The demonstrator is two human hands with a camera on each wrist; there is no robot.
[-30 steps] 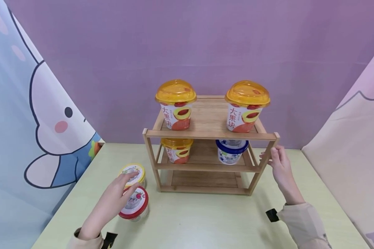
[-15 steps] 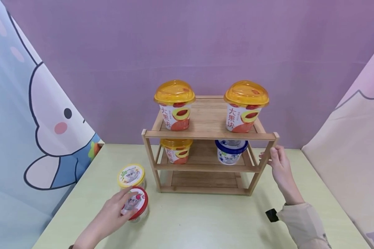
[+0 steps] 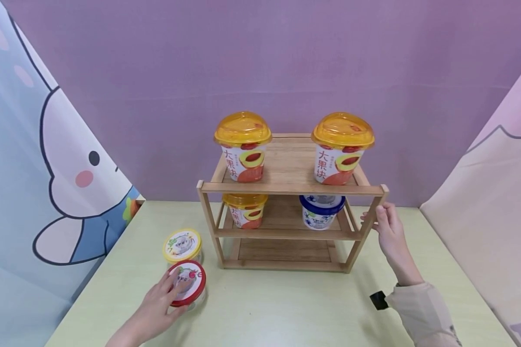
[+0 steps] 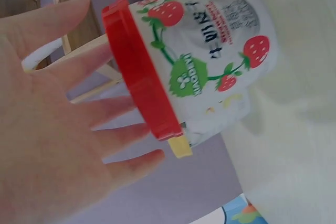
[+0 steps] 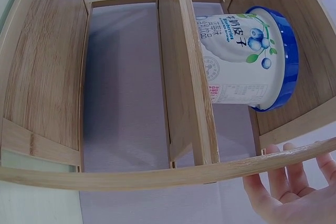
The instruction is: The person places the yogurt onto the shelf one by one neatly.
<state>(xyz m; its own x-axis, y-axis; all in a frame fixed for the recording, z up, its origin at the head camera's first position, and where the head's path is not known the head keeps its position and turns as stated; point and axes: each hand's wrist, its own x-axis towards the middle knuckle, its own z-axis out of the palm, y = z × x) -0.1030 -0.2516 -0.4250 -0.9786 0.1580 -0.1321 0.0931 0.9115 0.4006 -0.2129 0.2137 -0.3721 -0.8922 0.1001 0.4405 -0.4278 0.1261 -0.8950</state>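
My left hand is spread over the red-lidded yogurt cup, its fingers over or beside the lid. In the left wrist view the fingers look straight and apart, close to the red lid; contact is hard to tell. Just behind stands a yellow-lidded cup. My right hand holds the right front post of the wooden shelf rack; in the right wrist view its fingers curl round the post beside the blue-lidded blueberry cup.
Two orange-lidded cups stand on the top shelf, left cup and right cup. The middle shelf bears an orange-lidded cup at left and the blue-lidded one at right. A purple curtain hangs behind the pale table.
My left hand has moved from above the yellow-lidded cup toward me, to the red-lidded one, and sits a little lower. My right hand stays on the rack.
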